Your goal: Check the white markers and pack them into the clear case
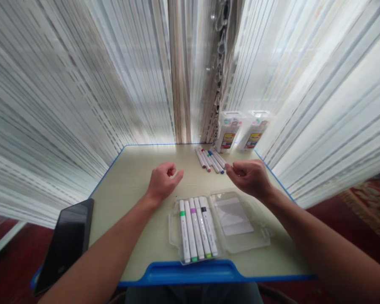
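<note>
Five markers [196, 228] are lying in one open case [240, 245] by the surface's [129, 177] near edge; several loose markers [205, 160] are resting toward the far edge; I am curling my left hand [164, 179] and right hand [250, 176] into seemingly empty fists, thumbs out, the right just beside the loose markers; two clear boxes [228, 137] are standing near the far right corner.

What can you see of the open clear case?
The case looks like clear plastic and lies open on the pale tabletop, near the blue front edge. Its left half holds five white markers side by side, some with colored bands or tips; its lid, folded out to the right, shows a white sheet. Neither the left hand nor the right hand touches it.
</note>
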A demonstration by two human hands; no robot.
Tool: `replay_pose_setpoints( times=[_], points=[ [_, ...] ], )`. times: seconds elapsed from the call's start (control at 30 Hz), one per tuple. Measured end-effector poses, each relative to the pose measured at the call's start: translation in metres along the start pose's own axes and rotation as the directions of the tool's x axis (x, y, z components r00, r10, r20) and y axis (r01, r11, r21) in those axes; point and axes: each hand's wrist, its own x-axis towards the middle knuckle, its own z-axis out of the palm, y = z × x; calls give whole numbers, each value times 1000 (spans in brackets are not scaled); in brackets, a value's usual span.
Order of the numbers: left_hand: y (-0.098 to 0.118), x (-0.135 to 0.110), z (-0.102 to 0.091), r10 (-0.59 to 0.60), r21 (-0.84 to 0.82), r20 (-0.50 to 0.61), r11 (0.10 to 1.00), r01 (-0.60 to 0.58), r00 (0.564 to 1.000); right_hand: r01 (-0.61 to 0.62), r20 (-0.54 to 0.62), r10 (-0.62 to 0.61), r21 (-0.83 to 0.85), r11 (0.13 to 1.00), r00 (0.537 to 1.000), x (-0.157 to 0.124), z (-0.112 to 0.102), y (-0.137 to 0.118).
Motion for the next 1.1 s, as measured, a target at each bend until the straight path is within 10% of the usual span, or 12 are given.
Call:
replay_pose_setpoints(
  times=[0.23,1.1],
  points=[
    [-1,0,0,24,-64,-53,998,-27,998,159,121,-162,30,987,979,-1,8,7],
    [-1,-1,5,40,-60,65,998,-36,997,-16,313,6,29,999,950,-2,11,14]
  ],
)
